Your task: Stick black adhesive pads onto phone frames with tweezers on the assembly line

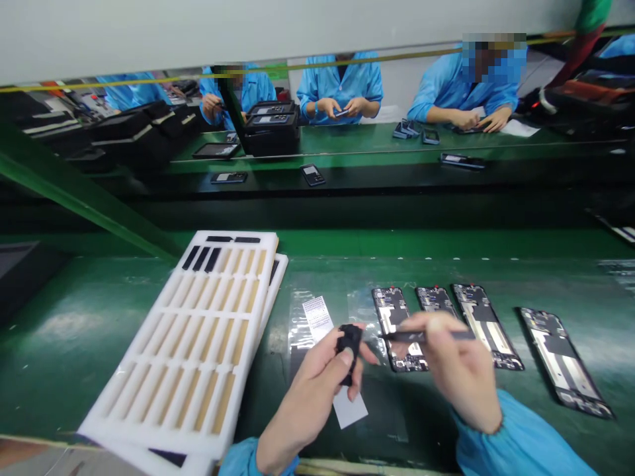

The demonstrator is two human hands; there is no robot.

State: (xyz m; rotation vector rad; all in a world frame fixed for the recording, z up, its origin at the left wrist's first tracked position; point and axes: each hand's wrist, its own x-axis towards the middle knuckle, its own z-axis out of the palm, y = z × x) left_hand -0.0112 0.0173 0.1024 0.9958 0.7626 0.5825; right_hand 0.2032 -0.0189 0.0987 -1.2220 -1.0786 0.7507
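My left hand (317, 390) pinches a small black part (350, 344) between thumb and fingers, above a white backing sheet (350, 408). My right hand (459, 370) grips black tweezers (421, 336) like a pen, the tip pointing left toward the black part. Several opened phone bodies (397, 327) lie in a row on the green mat just beyond my right hand, boards facing up. A sticker sheet with small dots (317, 316) rests on clear film behind the black part.
A white foam tray (198, 337) with many slots, a few holding black strips (202, 258), lies at left on a second tray. Beyond a dark conveyor (347, 175) carrying phones, several people in blue coats work at a green bench. Black stacked trays (270, 129) stand there.
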